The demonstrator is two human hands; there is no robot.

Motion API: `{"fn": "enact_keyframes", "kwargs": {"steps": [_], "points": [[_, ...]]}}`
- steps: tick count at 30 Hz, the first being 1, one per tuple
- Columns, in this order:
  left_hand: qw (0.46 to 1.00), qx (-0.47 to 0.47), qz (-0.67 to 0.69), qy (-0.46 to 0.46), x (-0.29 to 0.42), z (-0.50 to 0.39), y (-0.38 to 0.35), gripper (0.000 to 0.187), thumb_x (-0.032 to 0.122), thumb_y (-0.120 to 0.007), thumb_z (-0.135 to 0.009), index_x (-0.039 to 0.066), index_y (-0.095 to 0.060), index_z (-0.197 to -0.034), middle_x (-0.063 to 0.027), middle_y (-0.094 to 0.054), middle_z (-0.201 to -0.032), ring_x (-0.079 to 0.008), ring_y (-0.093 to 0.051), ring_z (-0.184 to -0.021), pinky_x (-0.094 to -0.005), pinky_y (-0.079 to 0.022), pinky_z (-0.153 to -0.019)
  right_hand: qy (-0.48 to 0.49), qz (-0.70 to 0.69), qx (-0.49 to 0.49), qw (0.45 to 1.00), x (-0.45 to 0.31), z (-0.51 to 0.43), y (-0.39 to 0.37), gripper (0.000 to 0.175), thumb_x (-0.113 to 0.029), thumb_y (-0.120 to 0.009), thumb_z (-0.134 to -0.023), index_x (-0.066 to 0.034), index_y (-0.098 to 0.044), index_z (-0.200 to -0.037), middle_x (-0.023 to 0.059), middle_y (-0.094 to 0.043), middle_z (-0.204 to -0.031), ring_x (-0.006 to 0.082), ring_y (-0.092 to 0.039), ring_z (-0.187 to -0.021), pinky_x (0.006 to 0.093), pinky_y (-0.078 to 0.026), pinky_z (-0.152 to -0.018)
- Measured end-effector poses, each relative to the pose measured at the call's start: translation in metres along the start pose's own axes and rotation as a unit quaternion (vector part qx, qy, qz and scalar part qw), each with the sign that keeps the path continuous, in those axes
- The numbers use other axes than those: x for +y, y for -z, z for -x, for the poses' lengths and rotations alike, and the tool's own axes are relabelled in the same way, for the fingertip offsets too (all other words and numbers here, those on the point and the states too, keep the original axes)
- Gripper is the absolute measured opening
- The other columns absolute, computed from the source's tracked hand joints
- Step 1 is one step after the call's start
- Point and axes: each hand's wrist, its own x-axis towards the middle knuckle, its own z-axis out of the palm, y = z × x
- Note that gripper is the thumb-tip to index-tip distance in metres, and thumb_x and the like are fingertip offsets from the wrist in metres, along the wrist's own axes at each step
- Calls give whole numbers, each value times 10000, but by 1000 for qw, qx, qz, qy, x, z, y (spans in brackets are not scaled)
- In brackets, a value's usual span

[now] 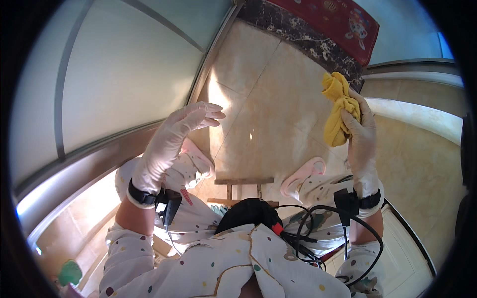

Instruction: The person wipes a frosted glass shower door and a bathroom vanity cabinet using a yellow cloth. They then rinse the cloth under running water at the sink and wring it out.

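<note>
My right hand (359,126), in a pale disposable glove, grips a bunched yellow cloth (337,111) above the tiled floor, to the right of centre. The cloth is folded and twisted, with the thumb pressed on its near side. My left hand (195,117), gloved the same way, is held in the air beside the frosted glass panel (130,70), its fingers slightly curved and nothing in it. Whether it touches the panel's metal frame cannot be told, but it seems apart. A strapped black device sits on each wrist.
Below stand my feet in pink slippers (303,175), with a small wooden stool (244,181) between them. A red mat (335,22) lies on a dark marble threshold (298,39) ahead. Black cables (378,238) loop near my right forearm. A white cabinet-like object (398,242) stands at lower right.
</note>
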Motion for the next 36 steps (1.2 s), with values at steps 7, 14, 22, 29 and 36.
{"fn": "enact_keyframes", "kwargs": {"steps": [7, 14, 22, 29, 36], "points": [[994, 22, 46, 100, -35, -14, 0, 370, 309, -440, -891, 0, -542, -1068, -88, -584, -1019, -166, -536, -945, -288, -371, -891, -131, -109, 32, 985, 22, -1, 26, 338, -19, -537, -816, -6, -468, -1147, 50, -526, -980, 92, -520, -827, 205, -452, -708], [941, 99, 214, 244, 7, 30, -5, 269, 208, -460, -877, -18, -581, -957, -80, -613, -900, -151, -568, -844, -254, -429, -788, -226, 11, 71, 971, -25, 27, 46, 348, -26, -530, -802, -15, -472, -1145, 60, -524, -986, 127, -520, -843, 230, -447, -733], [934, -242, -182, 187, 144, 134, -74, 203, 193, -645, -759, 9, -622, -842, -62, -621, -825, -139, -579, -747, -258, -456, -691, -199, 3, 53, 979, -213, 75, 100, 356, -60, -530, -829, -11, -452, -1173, 56, -523, -1020, 104, -521, -891, 217, -441, -766], [892, -257, -319, 189, 181, 169, -114, 232, 208, -697, -679, 36, -617, -813, -78, -611, -709, -160, -587, -672, -272, -461, -631, -228, -6, 77, 971, -262, 106, 98, 333, -63, -526, -836, -7, -462, -1158, 50, -524, -1022, 103, -525, -894, 222, -443, -776], [901, -206, -347, 160, 181, 168, -125, 176, 108, -674, -680, 12, -598, -807, -86, -597, -670, -161, -575, -626, -280, -457, -600, -222, -25, 84, 971, -283, 126, 100, 327, -52, -530, -827, 3, -465, -1143, 55, -532, -1001, 111, -535, -875, 223, -453, -759]]}}
